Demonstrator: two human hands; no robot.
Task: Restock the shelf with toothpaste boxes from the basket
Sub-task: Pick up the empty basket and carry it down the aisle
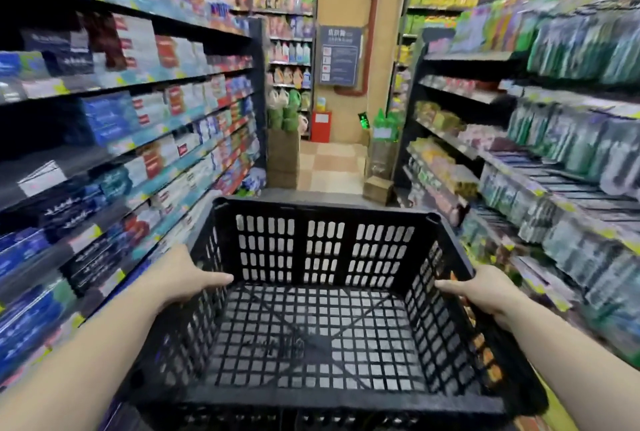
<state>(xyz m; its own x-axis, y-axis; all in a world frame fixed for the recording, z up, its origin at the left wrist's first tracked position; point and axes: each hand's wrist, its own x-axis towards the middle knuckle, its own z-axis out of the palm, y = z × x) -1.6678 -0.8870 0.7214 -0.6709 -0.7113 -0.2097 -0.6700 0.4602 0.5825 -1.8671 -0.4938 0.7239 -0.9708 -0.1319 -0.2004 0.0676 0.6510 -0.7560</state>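
Carried low centre by left hand (188, 276) and right hand (479, 288) clamped over opposite side rims, black lattice basket (322, 222): rigid, apparently empty, hence light.

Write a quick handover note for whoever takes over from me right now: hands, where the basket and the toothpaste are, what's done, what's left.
Left hand: grip on the left rim of the black basket, thumb over the edge.
Right hand: grip on the right rim in the same way.
Basket: held up between both hands in the aisle; no toothpaste boxes show inside, only the bare grid floor.
Toothpaste boxes: lined up on the shelves to the left; the picture is blurred, and some dark stretches there may be gaps.
Done: the basket looks emptied.
Left: probably check the left shelves for gaps, then refill or put the basket away.
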